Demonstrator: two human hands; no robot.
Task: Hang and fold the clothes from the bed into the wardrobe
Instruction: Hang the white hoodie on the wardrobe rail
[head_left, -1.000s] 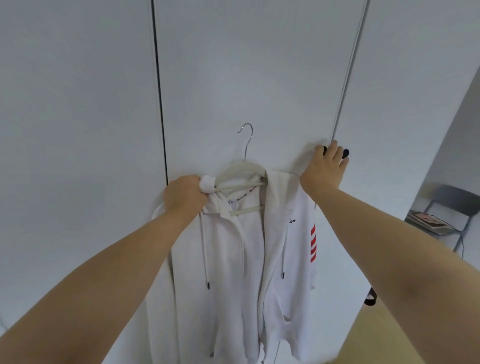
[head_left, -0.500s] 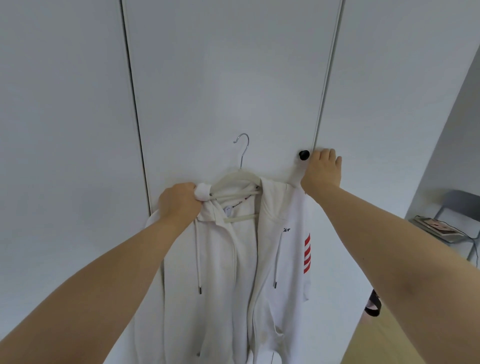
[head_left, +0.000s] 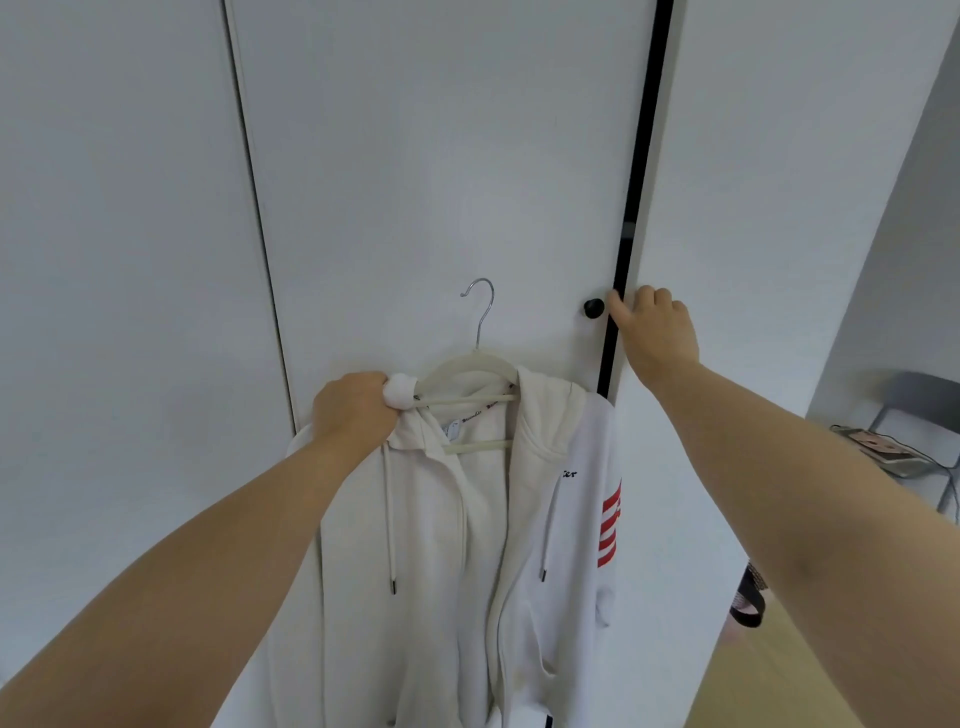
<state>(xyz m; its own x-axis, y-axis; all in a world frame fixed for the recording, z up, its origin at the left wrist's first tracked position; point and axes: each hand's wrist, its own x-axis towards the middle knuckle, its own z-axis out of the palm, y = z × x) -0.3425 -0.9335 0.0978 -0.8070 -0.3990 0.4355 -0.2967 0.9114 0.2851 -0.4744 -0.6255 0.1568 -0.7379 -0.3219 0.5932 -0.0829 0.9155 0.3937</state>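
Observation:
A white zip hoodie (head_left: 441, 545) with red stripes on one sleeve hangs on a cream hanger (head_left: 470, 366) with a metal hook. My left hand (head_left: 356, 410) grips the hanger's left end together with the hoodie's shoulder, holding it up in front of the white wardrobe doors (head_left: 441, 171). My right hand (head_left: 654, 330) has its fingers curled round the edge of the right-hand door (head_left: 779, 208), beside a small black knob (head_left: 594, 307) on the middle door. A narrow dark gap (head_left: 636, 182) shows between these two doors.
A further closed wardrobe door (head_left: 114, 260) stands at the left. At the right edge a grey chair (head_left: 919, 410) carries magazines (head_left: 883, 449). A dark sandal (head_left: 748, 603) lies on the wooden floor (head_left: 743, 680) near the wardrobe's corner.
My right hand has hooked its fingers into the seam and the right door has come ajar, showing a dark gap. The hoodie and my left hand stayed about where they were.

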